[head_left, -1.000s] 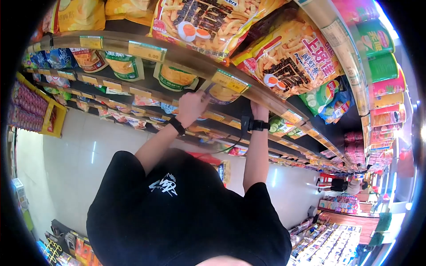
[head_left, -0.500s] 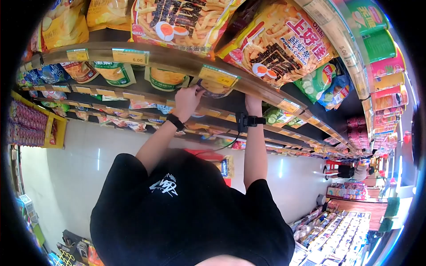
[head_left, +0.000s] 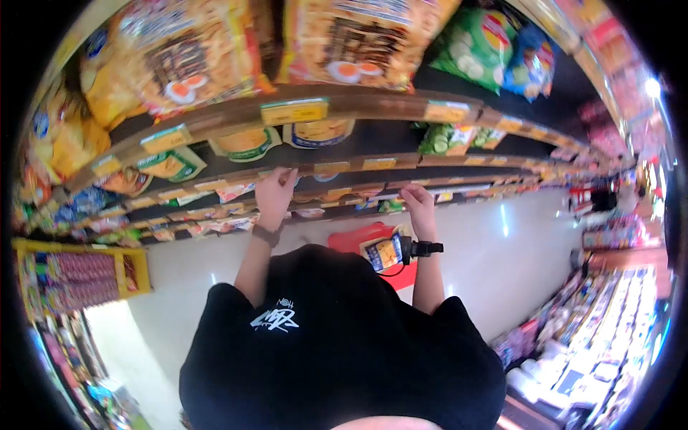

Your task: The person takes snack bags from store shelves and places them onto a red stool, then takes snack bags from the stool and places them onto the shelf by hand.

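Observation:
My left hand is in front of the snack shelf, fingers loosely bent and slightly apart, with nothing visible in them. Just above it on the shelf stand a green-and-yellow snack pouch and a blue-edged pouch. To the right, my right hand hangs in front of the lower shelves. Its fingers are half curled and appear to hold nothing. A black camera-like device is strapped at that wrist. Below it, a blue-and-yellow packet lies on a red basket or container.
Large prawn cracker bags fill the upper shelf, with green chip bags to their right. A price-tagged shelf edge runs across above my hands. A yellow display rack stands left. Another person is far down the aisle.
Both hands have come down and away from the shelf; the left has let go of the pouch it touched. The view has shifted, bringing the red container and packet into sight.

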